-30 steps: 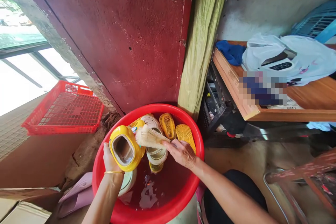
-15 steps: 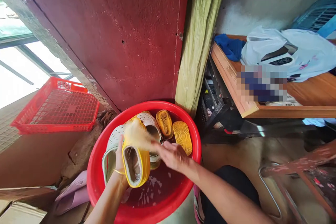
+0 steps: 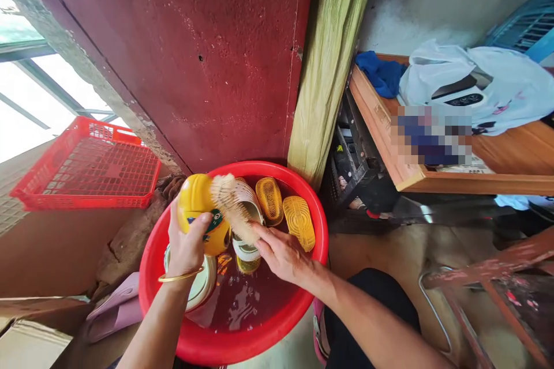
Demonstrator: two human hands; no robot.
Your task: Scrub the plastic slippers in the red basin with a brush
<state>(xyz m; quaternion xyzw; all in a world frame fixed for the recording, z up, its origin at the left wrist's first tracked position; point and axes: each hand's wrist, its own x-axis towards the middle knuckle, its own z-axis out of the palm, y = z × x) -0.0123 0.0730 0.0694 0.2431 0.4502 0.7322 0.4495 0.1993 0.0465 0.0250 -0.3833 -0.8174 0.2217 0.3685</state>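
My left hand, with a gold bangle at the wrist, grips a yellow slipper above the red basin. The slipper's rounded toe points up and dark printed marks show on its side. In my right hand is a scrubbing brush, its pale bristles against the slipper's right side. Below, a white clog with holes and a pale green-white shoe sit in the water. Two yellow slippers lie sole up at the basin's far right side.
A red plastic crate stands at the left near the window. Pink slippers lie beside the basin. At the right, a wooden tabletop holds a white plastic bag and blue cloth. A red door rises behind.
My left hand has turned the yellow slipper from opening toward me to toe up, and raised it to the left. The brush has moved onto the slipper's side.
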